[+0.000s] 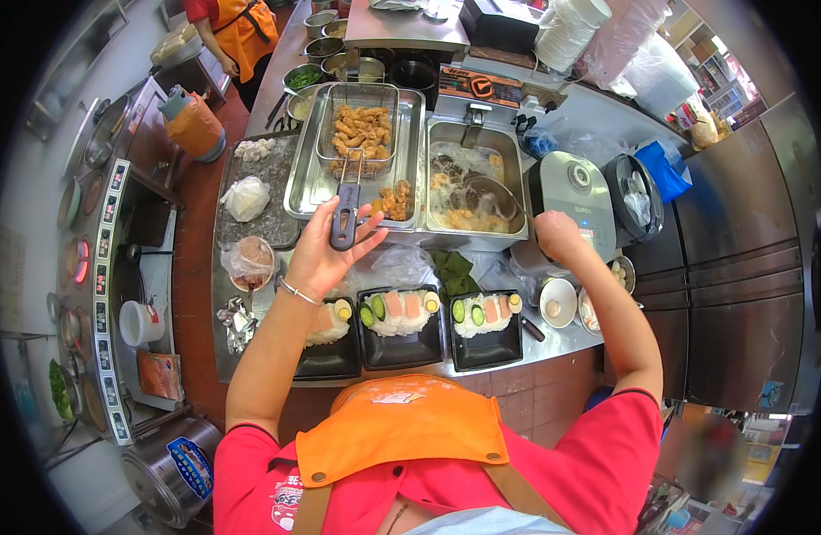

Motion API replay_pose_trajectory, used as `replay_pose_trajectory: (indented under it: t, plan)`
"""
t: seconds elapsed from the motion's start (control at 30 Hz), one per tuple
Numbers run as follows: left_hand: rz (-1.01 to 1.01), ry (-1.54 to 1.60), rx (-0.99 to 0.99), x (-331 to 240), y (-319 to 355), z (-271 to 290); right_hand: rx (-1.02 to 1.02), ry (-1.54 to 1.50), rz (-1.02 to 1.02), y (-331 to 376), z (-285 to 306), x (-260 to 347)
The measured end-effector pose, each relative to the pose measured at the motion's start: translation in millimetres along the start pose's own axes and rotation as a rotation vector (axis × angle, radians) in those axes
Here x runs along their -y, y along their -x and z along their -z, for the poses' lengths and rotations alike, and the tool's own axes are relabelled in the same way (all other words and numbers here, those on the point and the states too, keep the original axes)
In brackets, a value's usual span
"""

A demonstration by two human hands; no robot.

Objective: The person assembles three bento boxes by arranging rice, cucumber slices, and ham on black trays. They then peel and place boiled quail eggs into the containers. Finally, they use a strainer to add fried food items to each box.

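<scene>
Basket [357,94] could tip if the spread-fingered left hand [318,256] nudges its handle [344,221]; the right hand [558,236] seemingly grips a ladle [491,196].

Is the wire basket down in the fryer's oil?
No: the wire basket is over the metal tray, left of the fryer.

Between the forearms [275,343], open air is stretching above the middle black food tray [402,350]. The wire frying basket [327,134] is barring much of the steel pan [309,191], the skimmer [492,194] is obstructing the fryer vat's [464,238] right side, and the rice cooker [566,183] is crowding the right hand [560,235].
</scene>
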State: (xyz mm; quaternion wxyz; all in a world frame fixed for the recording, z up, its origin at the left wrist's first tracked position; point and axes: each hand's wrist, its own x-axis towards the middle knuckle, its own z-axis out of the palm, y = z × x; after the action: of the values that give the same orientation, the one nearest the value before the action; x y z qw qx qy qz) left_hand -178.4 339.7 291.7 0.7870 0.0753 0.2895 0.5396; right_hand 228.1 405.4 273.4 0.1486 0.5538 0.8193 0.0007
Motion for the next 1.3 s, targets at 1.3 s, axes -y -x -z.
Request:
replay_pose_trajectory:
  t: [1.3]
  plan:
    - [-0.111, -0.023, -0.108, 15, 34, 40, 0.055, -2.038, -0.301, 30, -32, 32]
